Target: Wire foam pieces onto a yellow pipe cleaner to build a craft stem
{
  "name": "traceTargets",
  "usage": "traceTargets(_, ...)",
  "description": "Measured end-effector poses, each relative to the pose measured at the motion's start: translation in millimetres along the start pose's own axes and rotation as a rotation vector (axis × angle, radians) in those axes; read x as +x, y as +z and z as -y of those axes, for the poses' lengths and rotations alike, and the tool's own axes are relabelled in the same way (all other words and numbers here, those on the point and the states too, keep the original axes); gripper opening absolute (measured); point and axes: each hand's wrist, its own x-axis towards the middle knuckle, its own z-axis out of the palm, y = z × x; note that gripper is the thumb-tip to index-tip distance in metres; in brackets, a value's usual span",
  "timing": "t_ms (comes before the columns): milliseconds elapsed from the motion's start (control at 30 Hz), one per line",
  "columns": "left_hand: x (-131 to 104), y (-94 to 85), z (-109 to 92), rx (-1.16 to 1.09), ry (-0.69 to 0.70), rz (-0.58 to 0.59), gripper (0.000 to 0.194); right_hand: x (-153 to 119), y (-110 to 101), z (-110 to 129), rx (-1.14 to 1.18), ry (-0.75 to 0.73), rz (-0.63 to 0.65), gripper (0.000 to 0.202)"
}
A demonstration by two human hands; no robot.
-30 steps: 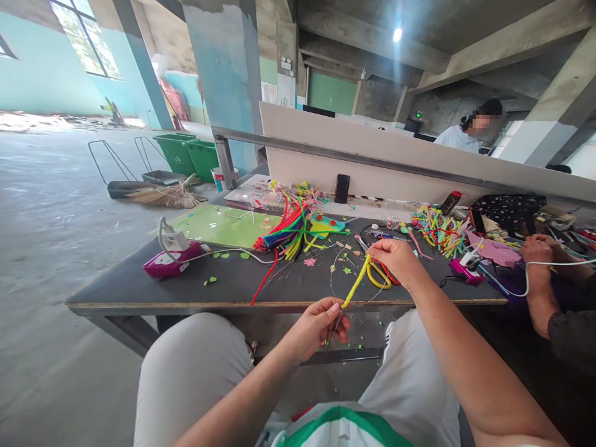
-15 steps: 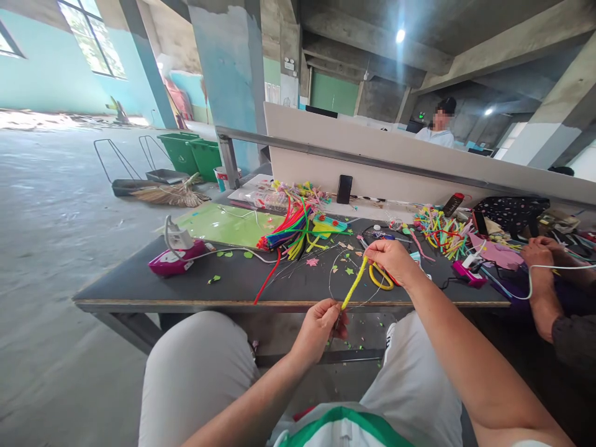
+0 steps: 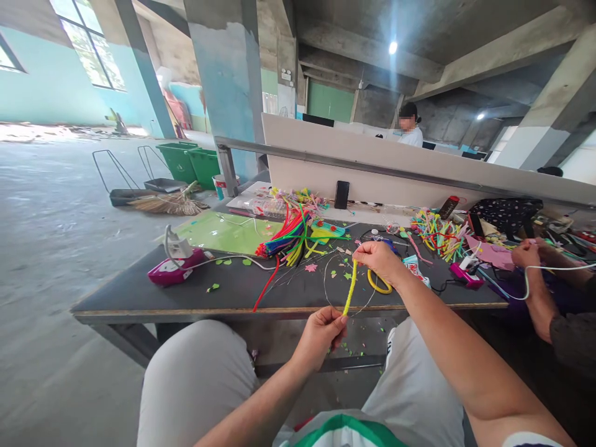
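yellow pipe cleaner [image 3: 351,288] between my left hand [image 3: 321,338], pinching its bottom, and right hand [image 3: 379,261], pinching its top, messy dark table [image 3: 130,295], concrete hall [image 3: 60,236] on cam

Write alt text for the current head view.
A person's left hand and right hand hold a fuzzy yellow strand between them at the near edge of a dark table. Beyond lies a bundle of multicoloured strands; another person's hands show at right.

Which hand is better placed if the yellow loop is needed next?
Probably the right hand: it's closer to the yellow loop, while the left hand is farther off, at the front of the table. Both hold the yellow strip, though.
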Motion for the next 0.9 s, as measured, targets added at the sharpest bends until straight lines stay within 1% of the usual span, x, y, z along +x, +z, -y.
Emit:
traceTargets(133,2,0.0,3,0.043,-0.02,-0.013,0.035,3,11,4,-0.064,-0.046,-0.026,0.023)
traceTargets(267,2,-0.7,4,0.025,-0.011,-0.003,0.037,5,18,10,-0.01,-0.029,-0.011,0.023)
traceTargets(333,1,-1.3,3,-0.034,-0.002,-0.015,0.036,5,16,14,0.092,0.019,0.004,0.022)
traceTargets(400,1,-2.1,1,-0.097,0.011,-0.037,0.034,1,14,17,0.261,0.069,-0.002,0.026)
traceTargets(433,1,-2.7,0,-0.123,0.02,-0.047,0.033,-3,13,18,0.359,0.088,-0.034,0.03)
traceTargets(467,0,-3.3,-2,-0.144,0.029,-0.055,0.031,-8,14,17,0.455,0.095,-0.095,0.033)
traceTargets(500,0,-4.0,-3,-0.161,0.041,-0.061,0.03,-14,16,16,0.542,0.093,-0.181,0.035)
traceTargets(567,0,-5.4,-5,-0.185,0.065,-0.077,0.028,-30,27,9,0.696,0.111,-0.352,0.034)
traceTargets(600,0,-5.9,-6,-0.195,0.075,-0.087,0.028,-39,35,5,0.765,0.131,-0.377,0.032)
traceTargets(667,1,-6.6,-7,-0.212,0.088,-0.105,0.026,-58,56,-2,0.885,0.146,-0.369,0.028)
traceTargets(767,2,-6.4,-6,-0.232,0.104,-0.11,0.024,-82,88,-10,1.038,0.187,-0.262,0.023)
traceTargets(833,3,-6.0,-5,-0.242,0.114,-0.102,0.023,-91,102,-12,1.125,0.216,-0.203,0.021)
traceTargets(900,3,-5.8,-4,-0.251,0.122,-0.094,0.023,-94,110,-13,1.184,0.236,-0.187,0.019)
